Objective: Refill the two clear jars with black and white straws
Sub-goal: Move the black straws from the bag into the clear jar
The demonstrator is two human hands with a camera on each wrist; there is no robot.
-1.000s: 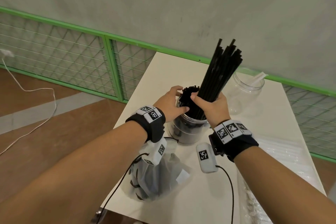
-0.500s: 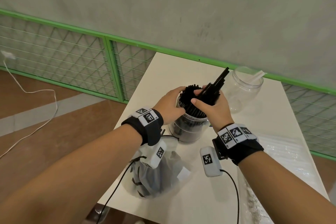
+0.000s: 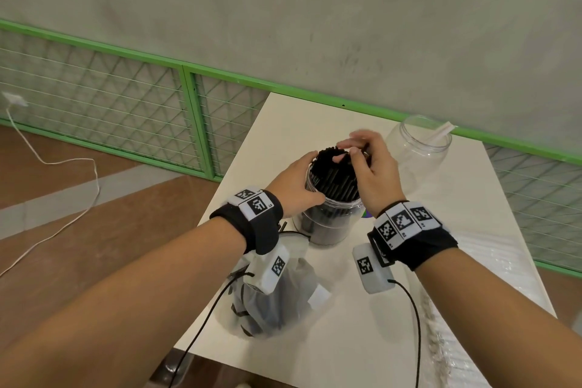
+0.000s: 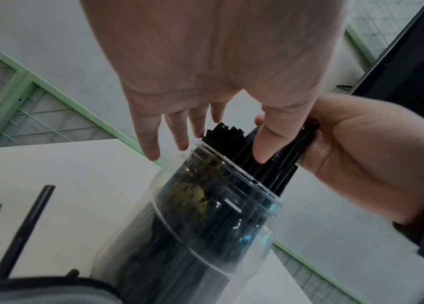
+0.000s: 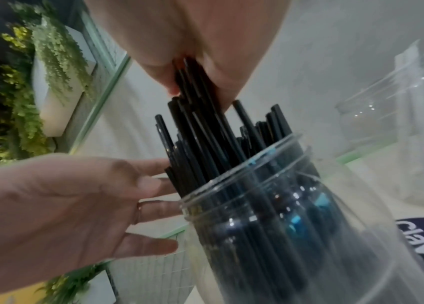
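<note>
A clear jar (image 3: 327,224) packed with black straws (image 3: 333,170) stands mid-table. My right hand (image 3: 362,161) is over its mouth, thumb and fingers curled round the tops of a bunch of the straws (image 5: 205,133), which stand inside the jar (image 5: 296,226). My left hand (image 3: 296,179) lies against the jar's left rim, its fingers (image 5: 153,183) straight and touching the straws and the rim. The second clear jar (image 3: 415,151) stands behind to the right and holds one white straw (image 3: 442,132).
A plastic bag (image 3: 274,302) with black straws lies near the white table's (image 3: 315,123) front left corner, under my left wrist. A clear pack of white straws (image 3: 491,261) lies along the right edge. A green mesh fence (image 3: 189,110) runs behind.
The bundle of black straws, held high a second ago, has gone down into the jar. My right hand has slid up to its top. The left hand stays at the rim.
</note>
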